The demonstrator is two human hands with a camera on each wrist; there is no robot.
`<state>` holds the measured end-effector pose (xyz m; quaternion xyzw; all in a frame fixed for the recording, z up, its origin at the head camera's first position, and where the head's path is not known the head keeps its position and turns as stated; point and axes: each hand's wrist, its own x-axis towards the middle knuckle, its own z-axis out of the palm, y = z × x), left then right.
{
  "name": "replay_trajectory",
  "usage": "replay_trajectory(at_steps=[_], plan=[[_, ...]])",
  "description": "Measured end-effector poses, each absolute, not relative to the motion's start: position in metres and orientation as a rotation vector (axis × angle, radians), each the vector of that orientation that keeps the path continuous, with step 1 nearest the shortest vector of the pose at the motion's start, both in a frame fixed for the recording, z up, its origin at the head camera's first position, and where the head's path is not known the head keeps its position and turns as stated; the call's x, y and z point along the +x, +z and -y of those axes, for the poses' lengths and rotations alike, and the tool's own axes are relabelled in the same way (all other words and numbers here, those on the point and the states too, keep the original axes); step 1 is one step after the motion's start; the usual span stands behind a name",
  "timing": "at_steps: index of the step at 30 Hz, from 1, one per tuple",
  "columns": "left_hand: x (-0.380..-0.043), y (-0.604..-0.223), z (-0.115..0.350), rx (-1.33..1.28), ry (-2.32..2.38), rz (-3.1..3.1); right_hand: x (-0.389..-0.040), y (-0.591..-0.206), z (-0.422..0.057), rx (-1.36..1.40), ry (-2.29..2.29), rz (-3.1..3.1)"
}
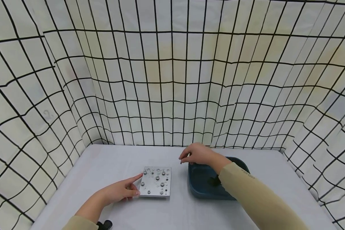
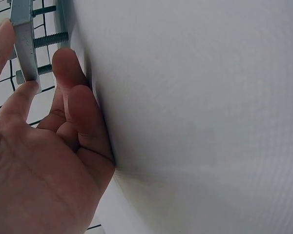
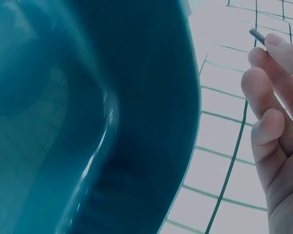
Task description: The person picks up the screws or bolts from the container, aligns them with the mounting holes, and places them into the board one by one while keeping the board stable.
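Note:
A square silver metal plate lies on the white tabletop, with several bolts and holes across its top face. Along its left side my left hand holds it, index finger near the far corner and thumb near the front one. Threaded bolt shanks stick out of the plate's underside in the left wrist view. My right hand is raised over the left rim of a dark blue tray. Between thumb and fingertip it pinches a small screw, threaded end outward.
Dark small parts lie in the tray, partly hidden by the right forearm. White walls with a black grid enclose the table on the back and both sides. A black object shows beside the left wrist.

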<state>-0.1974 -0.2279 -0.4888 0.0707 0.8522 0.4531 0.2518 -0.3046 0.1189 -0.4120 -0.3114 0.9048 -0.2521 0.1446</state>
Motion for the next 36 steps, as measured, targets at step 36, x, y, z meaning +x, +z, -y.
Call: replay_trajectory(at_steps=[36], plan=[[-0.196, -0.485, 0.231, 0.211, 1.208, -2.314, -0.294, -0.445, -0.002, -0.869, -0.637, -2.594]])
